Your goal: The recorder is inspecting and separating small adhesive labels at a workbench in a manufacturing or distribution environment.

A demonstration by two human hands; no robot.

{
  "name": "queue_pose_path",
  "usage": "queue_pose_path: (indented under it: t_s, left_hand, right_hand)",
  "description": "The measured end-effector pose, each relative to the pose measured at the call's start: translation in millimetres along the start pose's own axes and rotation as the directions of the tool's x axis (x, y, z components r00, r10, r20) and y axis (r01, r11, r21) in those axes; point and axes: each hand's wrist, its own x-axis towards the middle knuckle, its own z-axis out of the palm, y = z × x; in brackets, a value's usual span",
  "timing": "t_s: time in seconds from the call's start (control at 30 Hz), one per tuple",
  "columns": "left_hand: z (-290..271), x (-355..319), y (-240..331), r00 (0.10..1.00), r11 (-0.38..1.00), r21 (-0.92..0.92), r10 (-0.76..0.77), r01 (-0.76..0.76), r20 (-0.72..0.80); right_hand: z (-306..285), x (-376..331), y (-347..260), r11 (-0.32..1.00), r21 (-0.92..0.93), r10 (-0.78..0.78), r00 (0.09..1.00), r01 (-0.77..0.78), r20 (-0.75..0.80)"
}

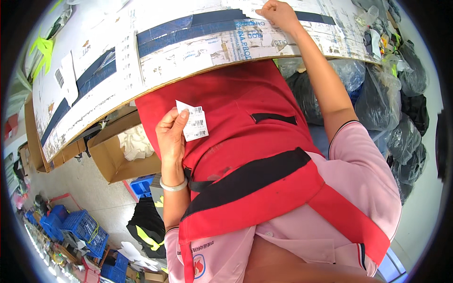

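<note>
My left hand (171, 137) is closed, with thumb and fingers pinching a small white paper label (196, 126) printed with barcodes. It is held in front of my red apron (226, 113), below the table edge. My right hand (281, 15) rests on the worn white tabletop (188, 55), its fingers bent together beside a dark blue tape strip (311, 18). What those fingers grip, if anything, is too small to make out. At the left of the tabletop lies a narrow white paper strip (69, 78).
Beneath the table's left side stands an open cardboard box (106, 158) with white pieces in it. Dark plastic-wrapped bundles (377, 101) crowd the right side. Blue crates (85, 230) stand on the floor at lower left. Neon yellow material (43, 52) hangs at the table's far left.
</note>
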Motion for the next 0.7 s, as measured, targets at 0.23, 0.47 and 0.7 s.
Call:
queue_pose_path:
  t_s: [0.23, 0.47, 0.7]
  left_hand:
    - [9, 3, 7, 1.0, 1.0, 0.019, 0.001, -0.001, -0.02]
    - [1, -2, 10, 0.995, 0.996, 0.043, 0.086, -0.084, -0.042]
    - [7, -1, 11, 0.974, 0.964, 0.149, 0.225, -0.22, -0.017]
  right_hand:
    - [1, -4, 1, 0.875, -0.483, -0.19, 0.943, 0.036, -0.273]
    - [78, -126, -99, 0.942, 0.335, -0.193, 0.812, -0.002, 0.551]
    - [104, -160, -109, 0.864, 0.468, -0.189, 0.743, -0.186, 0.642]
